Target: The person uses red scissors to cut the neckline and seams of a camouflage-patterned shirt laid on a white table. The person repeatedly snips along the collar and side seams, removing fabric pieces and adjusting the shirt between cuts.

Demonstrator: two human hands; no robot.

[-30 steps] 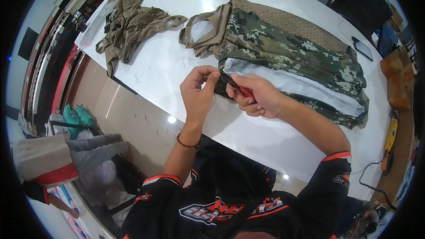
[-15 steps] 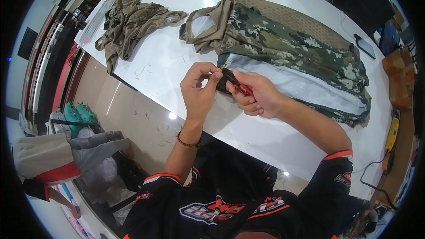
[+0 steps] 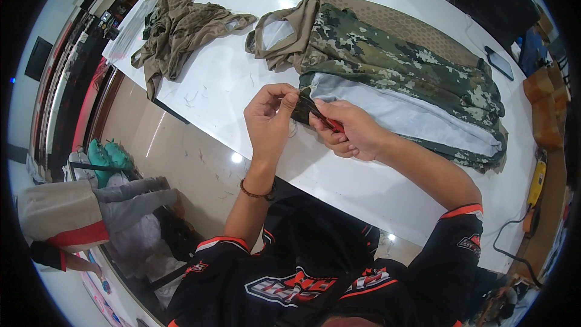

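Note:
In front of me my right hand is wrapped round a red-handled cutting tool with dark jaws, a pair of snips. Its jaws point up and left toward my left hand. The fingertips and thumb of that hand are pinched together at the near left edge of a camouflage garment. What they pinch is too small to make out; it may be thread or the garment's edge. White inner cloth shows along the garment's near side, and a plain brown collar or cuff spreads at its left end.
Another crumpled brown-green garment lies at the table's far left. Thread scraps dot the white table. A phone lies at the right, a yellow-handled tool near the edge. At lower left another person's arm shows.
My left hand has shifted slightly left, still pinching. The snips have turned a little in my right hand, so less of the red handles shows.

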